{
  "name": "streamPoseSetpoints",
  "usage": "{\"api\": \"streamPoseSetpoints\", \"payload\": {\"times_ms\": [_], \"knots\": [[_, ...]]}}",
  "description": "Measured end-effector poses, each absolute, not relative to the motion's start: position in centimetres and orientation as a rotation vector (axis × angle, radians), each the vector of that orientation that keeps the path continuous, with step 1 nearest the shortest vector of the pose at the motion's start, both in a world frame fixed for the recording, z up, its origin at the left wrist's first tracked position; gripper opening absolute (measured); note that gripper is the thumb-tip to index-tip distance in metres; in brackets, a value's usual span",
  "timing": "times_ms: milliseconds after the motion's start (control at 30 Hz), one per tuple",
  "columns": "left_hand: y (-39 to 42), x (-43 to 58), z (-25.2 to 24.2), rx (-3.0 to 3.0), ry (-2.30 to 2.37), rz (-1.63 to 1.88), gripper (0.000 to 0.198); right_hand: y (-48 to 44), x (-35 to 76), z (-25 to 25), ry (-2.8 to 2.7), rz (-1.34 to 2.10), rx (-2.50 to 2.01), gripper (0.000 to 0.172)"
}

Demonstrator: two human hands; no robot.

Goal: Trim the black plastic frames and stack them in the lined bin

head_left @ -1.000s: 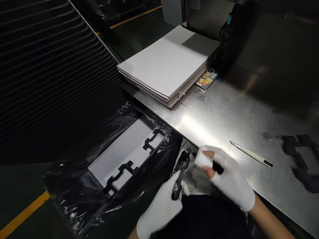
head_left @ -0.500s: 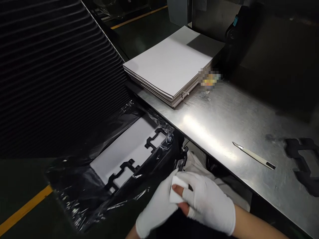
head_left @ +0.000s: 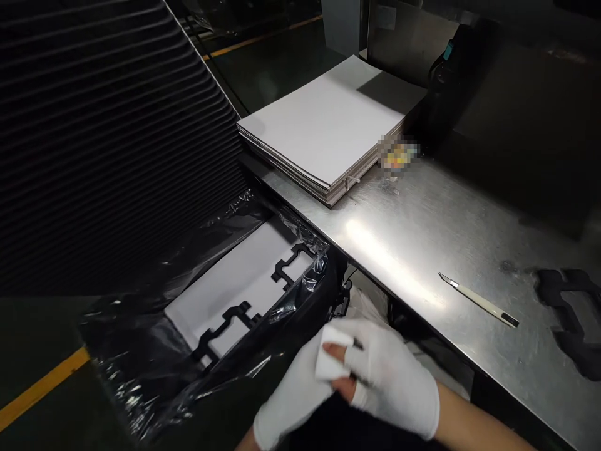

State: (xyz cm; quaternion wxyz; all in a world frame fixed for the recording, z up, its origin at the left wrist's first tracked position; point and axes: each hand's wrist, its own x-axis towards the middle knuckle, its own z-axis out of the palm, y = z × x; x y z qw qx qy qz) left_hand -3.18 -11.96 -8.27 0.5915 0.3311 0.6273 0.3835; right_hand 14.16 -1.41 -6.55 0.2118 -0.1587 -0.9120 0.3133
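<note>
The right hand covers the fingers of the left hand; a patch by the paper stack is pixelated.

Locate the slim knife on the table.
The knife lies right of centre in the head view, on the steel table, left of the black frame piece.

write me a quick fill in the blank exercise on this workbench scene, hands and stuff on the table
1. The left hand and right hand both wear ____ gloves.
2. The small white pad is pinched by fingers of the ____ hand.
3. The knife lies on the metal table, touched by ____ hand.
4. ____ black frame parts lie on the white sheet in the plastic-lined box.
Missing words: white, right, neither, two.
</note>
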Motion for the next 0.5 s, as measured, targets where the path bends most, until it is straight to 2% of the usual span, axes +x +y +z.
{"api": "streamPoseSetpoints", "payload": {"times_ms": [67,167,300,433,500], "knots": [[-12.0,-3.2,-8.5,0.779,1.467,0.898,0.034,-1.5,14.1,-6.7,-2.557,0.806,-0.404,0.043],[-12.2,-3.3,-8.9,0.79,1.516,0.831,0.034,-1.5,13.9,-6.8,-2.554,0.571,-0.603,0.045],[-12.6,-3.4,-9.6,0.829,1.456,0.924,0.036,-1.5,13.7,-6.9,-2.559,0.826,-0.413,0.039],[-12.8,-3.5,-10.1,0.794,1.498,0.878,0.036,-1.4,13.5,-6.8,-2.575,0.544,-0.581,0.041],[-12.8,-3.6,-10.3,0.79,1.448,0.918,0.032,-1.4,13.2,-6.6,-2.531,0.692,-0.528,0.04]]}}
